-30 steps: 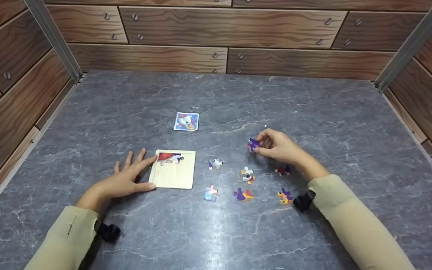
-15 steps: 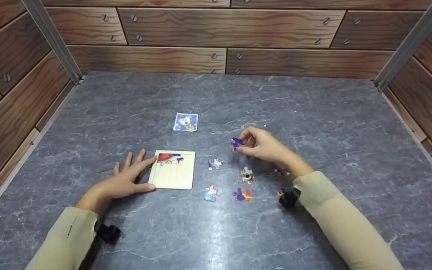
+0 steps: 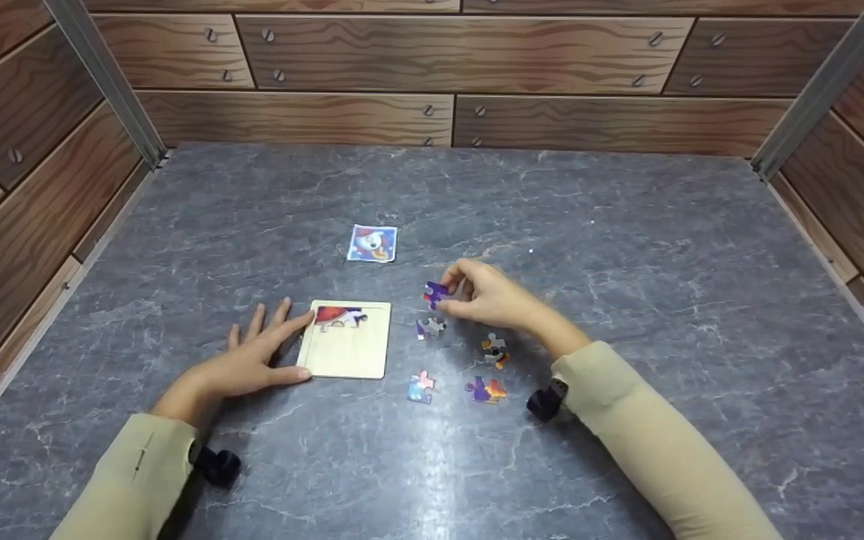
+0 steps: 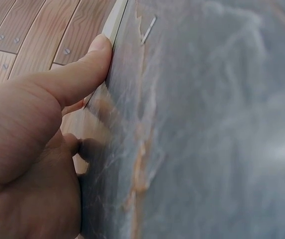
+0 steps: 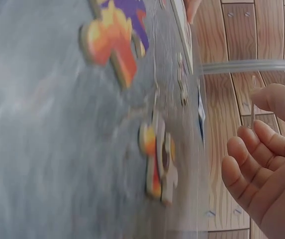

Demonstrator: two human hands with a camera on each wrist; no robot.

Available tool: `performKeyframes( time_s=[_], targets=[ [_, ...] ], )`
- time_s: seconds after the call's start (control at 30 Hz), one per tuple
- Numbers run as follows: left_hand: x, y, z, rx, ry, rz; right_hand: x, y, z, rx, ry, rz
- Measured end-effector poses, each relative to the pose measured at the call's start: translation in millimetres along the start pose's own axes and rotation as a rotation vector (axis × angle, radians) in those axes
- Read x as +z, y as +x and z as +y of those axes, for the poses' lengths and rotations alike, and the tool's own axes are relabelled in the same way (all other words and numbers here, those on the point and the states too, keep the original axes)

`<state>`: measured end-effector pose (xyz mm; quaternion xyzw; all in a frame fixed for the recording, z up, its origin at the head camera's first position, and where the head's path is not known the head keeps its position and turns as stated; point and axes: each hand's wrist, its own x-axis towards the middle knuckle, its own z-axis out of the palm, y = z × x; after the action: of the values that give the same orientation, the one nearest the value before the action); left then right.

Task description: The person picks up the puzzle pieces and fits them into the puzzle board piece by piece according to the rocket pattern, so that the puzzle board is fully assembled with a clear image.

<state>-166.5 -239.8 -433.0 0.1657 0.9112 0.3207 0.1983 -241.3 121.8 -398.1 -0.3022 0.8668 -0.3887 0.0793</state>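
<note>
In the head view, my left hand (image 3: 252, 360) lies with spread fingers beside a pale wooden puzzle tray (image 3: 349, 356). Its thumb and index finger touch the tray's left edge; the left wrist view shows the thumb against the tray rim (image 4: 113, 22). Joined pieces with red and white print (image 3: 338, 315) sit in the tray's upper left. My right hand (image 3: 496, 304) pinches a purple jigsaw piece (image 3: 433, 295) between thumb and index finger, above the table and right of the tray. That piece appears edge-on in the right wrist view. Just below it lies a grey-white piece (image 3: 430, 328).
A blue-and-pink piece (image 3: 421, 387), a purple-and-orange piece (image 3: 487, 389) and overlapping white-and-orange pieces (image 3: 495, 351) lie on the marbled table (image 3: 627, 247). A small picture card (image 3: 372, 244) lies behind the tray. The right forearm (image 3: 649, 420) covers part of the table. Wood-patterned walls (image 3: 342, 52) enclose it.
My right hand has carried the purple jigsaw piece leftward, toward the tray. Its forearm now hides two pieces at the right that showed earlier. The left hand and tray stay put.
</note>
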Motion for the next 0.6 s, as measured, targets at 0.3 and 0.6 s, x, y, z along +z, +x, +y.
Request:
performKeyframes(
  time_s=[0.3,0.6],
  targets=[
    [0.7,-0.4,0.0,0.006,-0.004,0.009,16.3,12.6,-14.1,-0.036,0.003,-0.034],
    [0.6,-1.6,1.4,0.023,-0.015,0.012,27.8,28.1,-26.5,-0.038,-0.009,-0.035]
  ],
)
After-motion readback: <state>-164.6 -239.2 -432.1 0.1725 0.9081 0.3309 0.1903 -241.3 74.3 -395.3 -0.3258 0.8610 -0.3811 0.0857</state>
